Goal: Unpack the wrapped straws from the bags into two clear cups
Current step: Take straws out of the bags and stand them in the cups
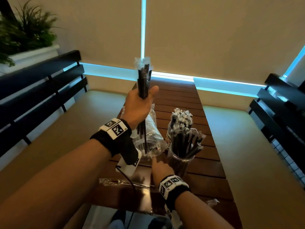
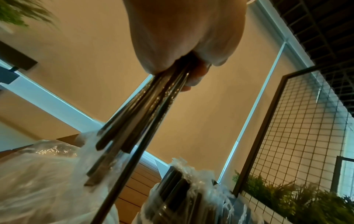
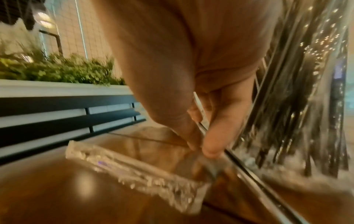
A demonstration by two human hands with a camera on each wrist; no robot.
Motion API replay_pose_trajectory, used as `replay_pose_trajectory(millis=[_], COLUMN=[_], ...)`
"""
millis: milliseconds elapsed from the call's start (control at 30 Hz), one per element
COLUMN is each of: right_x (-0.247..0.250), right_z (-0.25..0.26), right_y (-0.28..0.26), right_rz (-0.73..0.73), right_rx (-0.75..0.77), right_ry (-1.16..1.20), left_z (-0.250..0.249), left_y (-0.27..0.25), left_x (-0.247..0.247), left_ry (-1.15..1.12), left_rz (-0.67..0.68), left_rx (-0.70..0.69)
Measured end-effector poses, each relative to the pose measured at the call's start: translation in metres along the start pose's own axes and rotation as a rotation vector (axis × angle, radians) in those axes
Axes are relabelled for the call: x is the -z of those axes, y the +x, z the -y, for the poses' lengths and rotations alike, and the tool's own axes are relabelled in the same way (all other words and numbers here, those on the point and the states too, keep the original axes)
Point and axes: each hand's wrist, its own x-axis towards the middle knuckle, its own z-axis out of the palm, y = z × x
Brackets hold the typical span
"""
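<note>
From the head view, the left hand point(image 1: 140, 104) is clenching a bundle of wrapped straws point(image 1: 144, 80) upright, their long axis vertical, above an open bag point(image 1: 149, 129) sleeving a clear cup point(image 1: 145, 148) directly below its fingers. The right hand point(image 1: 160, 167) is reaching the cup's rim; beside it, the second cup point(image 1: 180, 160) is holding many straws.

Left wrist: the fingers point(image 2: 197, 75) are gripping the straws.

Right wrist: the fingers point(image 3: 214, 145) are pinching a clear edge, seemingly the cup's rim, above the tabletop point(image 3: 47, 189).

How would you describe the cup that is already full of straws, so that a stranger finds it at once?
Look at the slatted wooden table. Near its front stands a clear cup, right of the crumpled plastic bag. Only this cup is packed with upright black wrapped straws.
</note>
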Motion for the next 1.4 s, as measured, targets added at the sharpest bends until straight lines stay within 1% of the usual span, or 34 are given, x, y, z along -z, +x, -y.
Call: replay_pose_trajectory(millis=[100, 200, 300, 400, 433, 500, 567, 600, 767, 833, 967, 1033, 1133, 1200, 1267, 1400], right_x=[-0.013, -0.012, 0.003, 0.033, 0.044, 0.067, 0.088, 0.098, 0.130, 0.141, 0.159, 0.164, 0.166, 0.167, 0.168, 0.172], right_z=[0.003, 0.005, 0.009, 0.014, 0.016, 0.017, 0.015, 0.015, 0.017, 0.024, 0.036, 0.038, 0.040, 0.042, 0.044, 0.048], right_y=[0.011, 0.017, 0.017, 0.011, 0.007, -0.003, -0.016, -0.023, -0.049, -0.056, -0.063, -0.067, -0.075, -0.079, -0.080, -0.081], right_rz=[-0.002, -0.014, -0.036, -0.096, -0.137, -0.248, -0.343, -0.390, -0.684, -0.744, -0.733, -0.730, -0.727, -0.709, -0.729, -0.804], right_rx=[-0.058, -0.077, -0.074, -0.063, -0.047, -0.018, -0.021, -0.015, 0.141, 0.184, 0.246, 0.287, 0.352, 0.340, 0.323, 0.314], right_ry=[0.064, 0.072, 0.067, 0.114, 0.131, 0.180, 0.254, 0.283, 0.466, 0.509, 0.547, 0.540, 0.517, 0.472, 0.437, 0.586], left_z=[0.012, 0.025, 0.033, 0.035, 0.032, 0.020, 0.004, -0.004, -0.024, -0.036, -0.056, -0.059, -0.070, -0.075, -0.077, -0.077], left_y=[0.000, -0.002, -0.003, -0.005, -0.005, -0.006, -0.006, -0.007, -0.013, -0.021, -0.040, -0.042, -0.045, -0.046, -0.045, -0.044], left_x=[0.007, 0.018, 0.024, 0.025, 0.024, 0.021, 0.020, 0.019, 0.011, 0.003, -0.009, -0.008, -0.004, -0.003, -0.001, 0.003], left_ry=[0.030, 0.073, 0.113, 0.098, 0.106, 0.197, 0.300, 0.306, 0.131, 0.079, -0.077, -0.124, -0.089, -0.035, -0.026, -0.069], left_rz=[0.038, 0.043, 0.024, -0.001, -0.002, -0.005, -0.055, -0.080, -0.153, -0.156, -0.116, -0.137, -0.160, -0.152, -0.173, -0.216], left_rx=[-0.009, -0.004, 0.020, 0.080, 0.077, 0.038, -0.019, -0.035, -0.023, -0.015, -0.067, -0.069, -0.084, -0.110, -0.121, -0.083])
